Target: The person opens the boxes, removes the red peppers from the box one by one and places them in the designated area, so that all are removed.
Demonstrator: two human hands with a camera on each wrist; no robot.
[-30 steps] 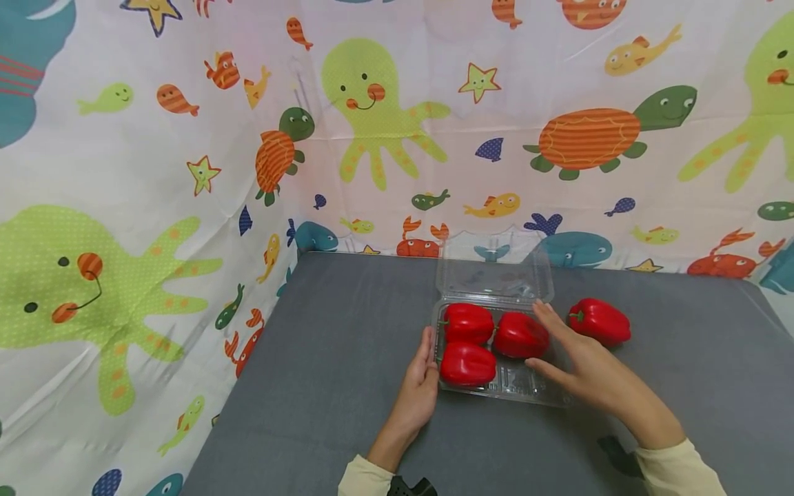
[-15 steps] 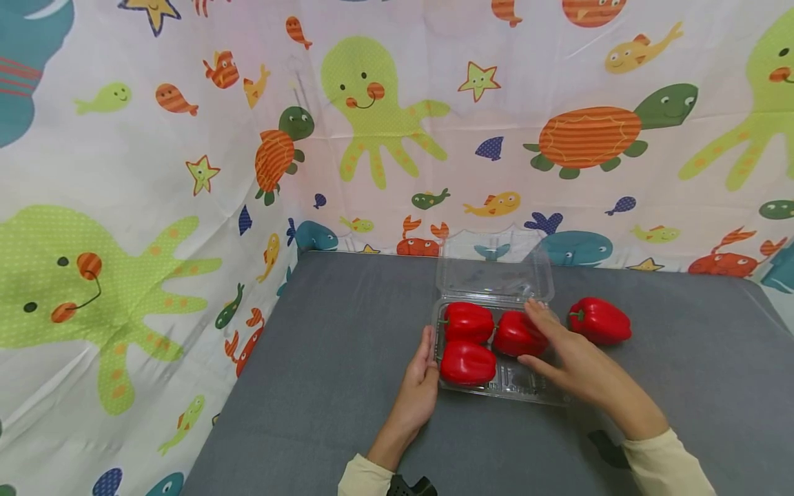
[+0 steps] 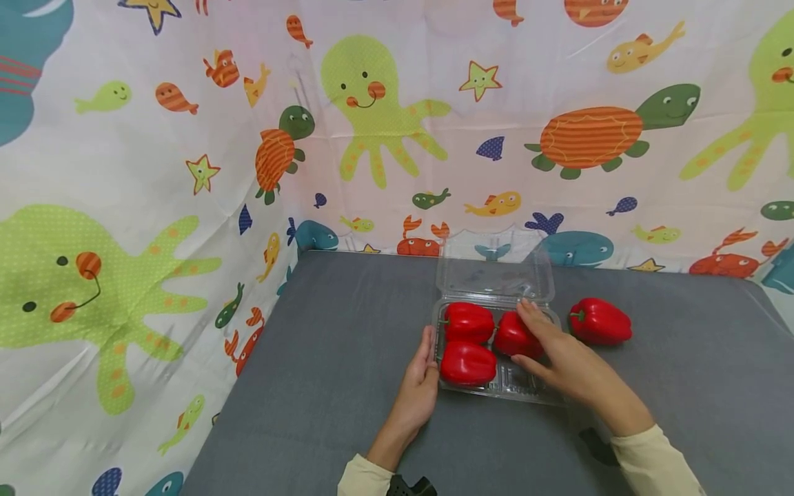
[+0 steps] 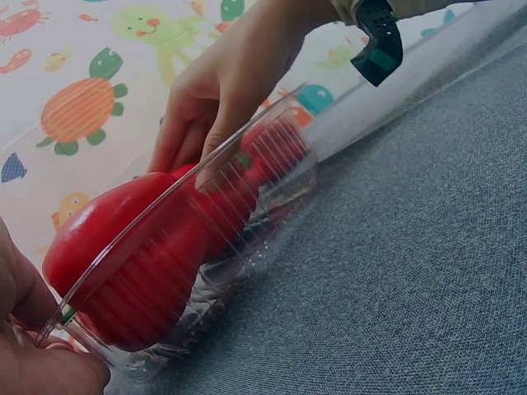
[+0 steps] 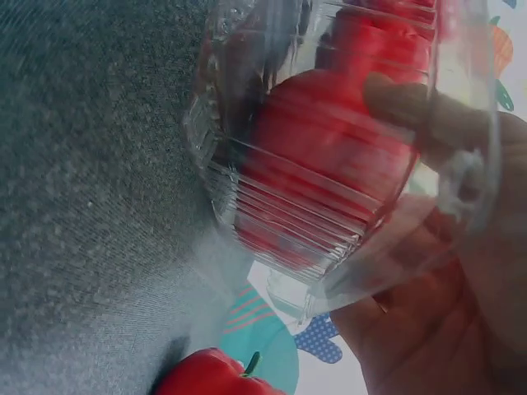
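Note:
A clear plastic clamshell box point(image 3: 521, 387) sits on the table with its lid point(image 3: 493, 281) folded back. Inside are three red bell peppers: one at the back left point(image 3: 468, 322), one at the front left point(image 3: 468, 364) and one at the right point(image 3: 513, 333). My right hand point(image 3: 564, 362) spans that right pepper, fingertips at its back and thumb at its front; the right wrist view has the thumb against it through the plastic. My left hand point(image 3: 415, 389) holds the box's left side; in the left wrist view, thumb and fingers point(image 4: 58, 370) pinch the rim.
Another red bell pepper point(image 3: 599, 322) lies on the grey tabletop point(image 3: 347, 331), to the right of the box. A white cloth point(image 3: 397, 103) printed with sea animals hangs behind the table and along its left side.
My right hand has moved left and closed in around the right-hand pepper in the box. My left hand stays at the box's left side.

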